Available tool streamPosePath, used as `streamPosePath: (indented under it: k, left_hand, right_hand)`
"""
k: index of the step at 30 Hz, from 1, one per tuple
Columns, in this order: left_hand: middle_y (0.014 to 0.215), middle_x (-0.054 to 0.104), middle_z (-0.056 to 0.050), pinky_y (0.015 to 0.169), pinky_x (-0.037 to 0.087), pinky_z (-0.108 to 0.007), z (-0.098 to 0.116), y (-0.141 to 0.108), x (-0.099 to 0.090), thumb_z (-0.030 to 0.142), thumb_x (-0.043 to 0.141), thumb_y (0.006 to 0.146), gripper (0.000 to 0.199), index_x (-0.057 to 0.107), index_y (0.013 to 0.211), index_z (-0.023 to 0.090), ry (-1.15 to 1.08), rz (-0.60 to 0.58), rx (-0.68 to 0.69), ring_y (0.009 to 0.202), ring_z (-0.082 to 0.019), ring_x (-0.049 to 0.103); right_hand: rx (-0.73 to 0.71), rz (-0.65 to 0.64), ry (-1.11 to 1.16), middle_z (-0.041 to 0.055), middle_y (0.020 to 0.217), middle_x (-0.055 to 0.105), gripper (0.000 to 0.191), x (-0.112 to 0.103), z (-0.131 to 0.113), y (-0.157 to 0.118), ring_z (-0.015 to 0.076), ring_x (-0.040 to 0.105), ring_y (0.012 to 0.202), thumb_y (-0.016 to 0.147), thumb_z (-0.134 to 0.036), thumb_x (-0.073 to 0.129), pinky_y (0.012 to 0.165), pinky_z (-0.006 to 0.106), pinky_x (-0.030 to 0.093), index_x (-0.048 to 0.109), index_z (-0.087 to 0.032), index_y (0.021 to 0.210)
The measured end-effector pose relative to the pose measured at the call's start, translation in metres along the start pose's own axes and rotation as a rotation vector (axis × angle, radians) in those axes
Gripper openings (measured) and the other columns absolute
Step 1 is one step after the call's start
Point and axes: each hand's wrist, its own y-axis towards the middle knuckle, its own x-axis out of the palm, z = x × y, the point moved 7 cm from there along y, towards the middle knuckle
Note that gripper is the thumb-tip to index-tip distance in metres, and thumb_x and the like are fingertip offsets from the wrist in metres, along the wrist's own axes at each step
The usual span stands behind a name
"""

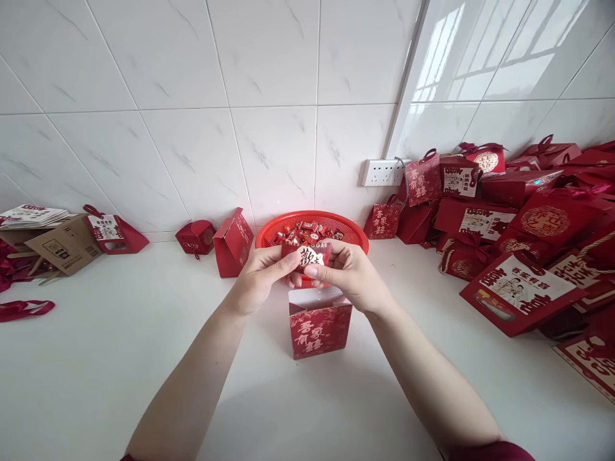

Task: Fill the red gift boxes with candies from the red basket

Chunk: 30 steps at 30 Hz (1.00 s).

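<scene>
Between my two hands is a small red candy packet (310,255) with white and dark lettering, its printed face turned toward me. My left hand (262,275) pinches its left end, thumb on the front. My right hand (353,272) grips the right end the same way. Just below the hands an open red gift box (321,330) with pale characters stands upright on the white table, its top flaps raised. Behind the hands sits a red plastic basket (269,234) with wrapped candies (312,229) in it, partly hidden by the hands and packet.
Many red gift boxes (523,285) are piled at the right. Two small red boxes (234,243) stand left of the basket. Farther left are a cardboard box (65,246), a red handled box (115,234) and a ribbon (26,310). A power strip (384,172) is on the tiled wall.
</scene>
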Motion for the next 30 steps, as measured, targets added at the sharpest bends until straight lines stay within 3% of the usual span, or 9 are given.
streamPosePath:
  k: [4,7,9,11,13,15,19,25,30]
  left_hand:
    - [0.07,0.063,-0.002,0.064,0.051,-0.024,0.002,0.0,0.004,0.04,0.057,0.094,0.029,0.066,0.079,0.016,0.051,-0.015,-0.007,0.068,-0.011,0.061]
    - [0.086,0.066,-0.003,0.072,0.054,-0.027,0.013,-0.004,0.007,0.035,0.065,0.089,0.019,0.063,0.098,0.019,0.24,0.06,0.035,0.079,-0.014,0.063]
    - [0.099,0.066,-0.003,0.075,0.054,-0.029,0.021,-0.007,0.007,0.03,0.071,0.084,0.032,0.056,0.111,0.022,0.381,0.111,0.066,0.082,-0.014,0.063]
    - [0.103,0.064,-0.003,0.077,0.053,-0.03,0.028,-0.009,0.011,0.024,0.069,0.084,0.027,0.055,0.107,0.023,0.537,0.107,0.131,0.086,-0.015,0.063]
    - [0.102,0.063,-0.003,0.083,0.051,-0.031,0.032,-0.009,0.016,0.019,0.061,0.088,0.006,0.06,0.093,0.022,0.7,0.054,0.218,0.094,-0.017,0.062]
    - [0.104,0.062,-0.003,0.086,0.049,-0.031,0.028,-0.008,0.021,0.017,0.054,0.091,0.012,0.064,0.085,0.021,0.83,-0.042,0.242,0.101,-0.018,0.06]
    - [0.122,0.06,-0.001,0.076,0.047,-0.029,0.0,-0.007,0.029,0.019,0.047,0.092,0.027,0.072,0.088,0.026,0.981,-0.336,0.061,0.099,-0.018,0.061]
    - [0.108,0.067,0.001,0.067,0.043,-0.027,-0.013,-0.014,0.034,0.039,0.063,0.082,0.028,0.067,0.109,0.033,0.943,-0.509,-0.207,0.092,-0.021,0.063]
    - [0.106,0.067,0.002,0.068,0.043,-0.028,-0.006,-0.023,0.05,0.038,0.072,0.073,0.044,0.061,0.116,0.036,0.917,-0.597,-0.214,0.088,-0.022,0.064]
  right_hand:
    - [-0.007,-0.022,-0.043,0.0013,0.079,0.068,0.018,-0.004,-0.003,-0.001,0.0133,0.062,0.071,0.079,-0.031,0.079,0.065,0.025,0.053,0.067,-0.018,0.085]
    - [-0.046,0.072,-0.148,0.0016,0.081,0.067,0.016,-0.015,-0.011,-0.004,0.0142,0.062,0.075,0.083,-0.032,0.075,0.071,0.028,0.054,0.066,-0.019,0.083]
    - [-0.075,0.151,-0.22,0.0023,0.083,0.066,0.015,-0.025,-0.02,-0.007,0.015,0.062,0.077,0.085,-0.032,0.072,0.073,0.03,0.054,0.066,-0.019,0.082]
    - [-0.104,0.214,-0.274,0.0029,0.085,0.067,0.014,-0.035,-0.029,-0.012,0.0158,0.063,0.079,0.085,-0.032,0.072,0.074,0.031,0.054,0.067,-0.019,0.082]
    - [-0.129,0.267,-0.326,0.0028,0.084,0.067,0.016,-0.045,-0.038,-0.018,0.0157,0.063,0.077,0.084,-0.034,0.073,0.071,0.03,0.053,0.067,-0.02,0.083]
    - [-0.146,0.317,-0.387,0.0023,0.082,0.067,0.018,-0.054,-0.046,-0.025,0.0152,0.062,0.074,0.083,-0.036,0.075,0.067,0.029,0.053,0.066,-0.021,0.082]
    - [-0.211,0.392,-0.502,0.0014,0.078,0.064,0.017,-0.063,-0.063,-0.036,0.0144,0.059,0.07,0.082,-0.035,0.075,0.062,0.028,0.05,0.065,-0.021,0.081]
    - [-0.213,0.261,-0.624,0.0026,0.084,0.067,0.008,-0.05,-0.072,-0.043,0.0162,0.061,0.076,0.084,-0.029,0.074,0.066,0.031,0.05,0.068,-0.023,0.085]
    - [-0.283,0.046,-0.764,0.0037,0.087,0.07,0.005,-0.03,-0.081,-0.049,0.0186,0.064,0.078,0.086,-0.027,0.071,0.069,0.033,0.053,0.072,-0.026,0.09]
